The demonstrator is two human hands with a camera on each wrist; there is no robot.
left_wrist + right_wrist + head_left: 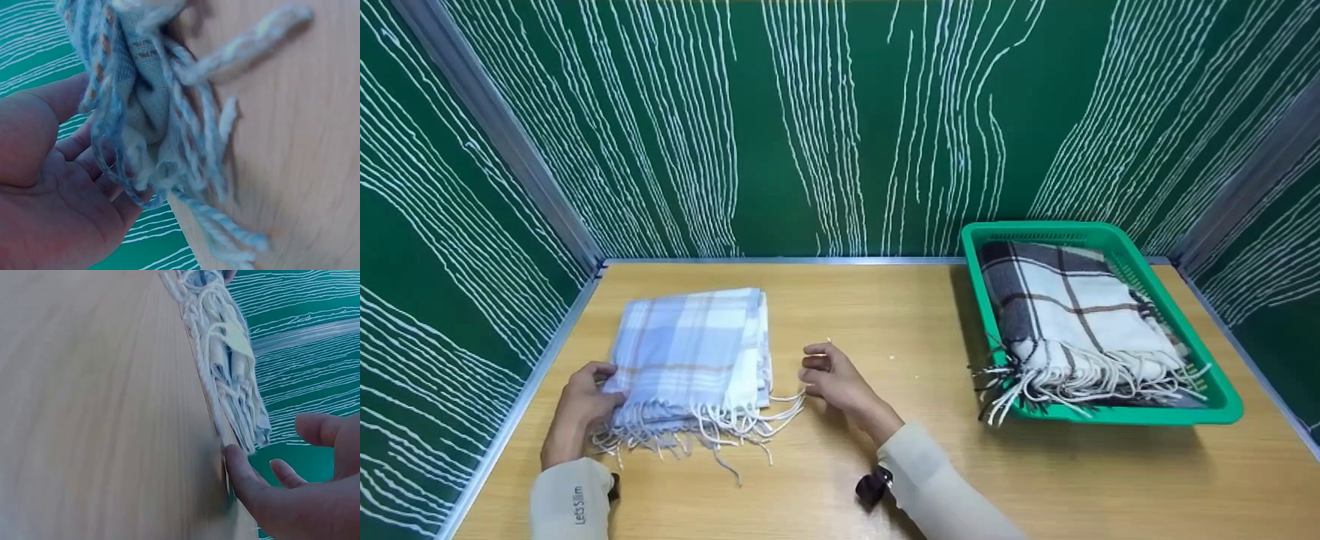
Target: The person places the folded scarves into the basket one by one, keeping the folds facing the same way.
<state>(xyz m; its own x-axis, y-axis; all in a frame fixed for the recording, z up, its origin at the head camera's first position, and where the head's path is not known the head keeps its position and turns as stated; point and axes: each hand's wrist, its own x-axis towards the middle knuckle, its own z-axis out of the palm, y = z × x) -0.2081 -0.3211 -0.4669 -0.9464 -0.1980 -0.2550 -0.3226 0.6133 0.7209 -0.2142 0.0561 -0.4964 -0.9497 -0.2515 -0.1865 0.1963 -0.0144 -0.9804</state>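
Green walls (754,187) covered in wavy white lines box in a wood-look table (870,307). Starting at the fingers: the left hand (585,405) touches the left side of a folded light-blue-and-white plaid scarf (682,337), down by its front left corner. Fingers look loose and mostly straight, thumb spread away from them, palm wide open in the left wrist view, so I'd call that resting against the cloth rather than clamped on it. Right hand (840,382) is off the other side, fingers lightly bent, thumb apart, nothing in its grasp. It's just beside the longest fringe (735,420) strands, can't tell if they actually touch.

Key thing imo: the scarf lies right between the two hands. Left is nearer, since there's a strip of table between the right fingers and the folded cloth. Long axis? Looks close to square from up here so I can't really pick one, but the fringe runs along the front, pointing away from the table's back edge.

Place-wise, the scarf is nearer the table's left edge than its right. Toward the back right corner sits a green plastic basket (1230,405) with a dark-and-white plaid scarf (1065,322) folded inside, tassels spilling over the front left rim.
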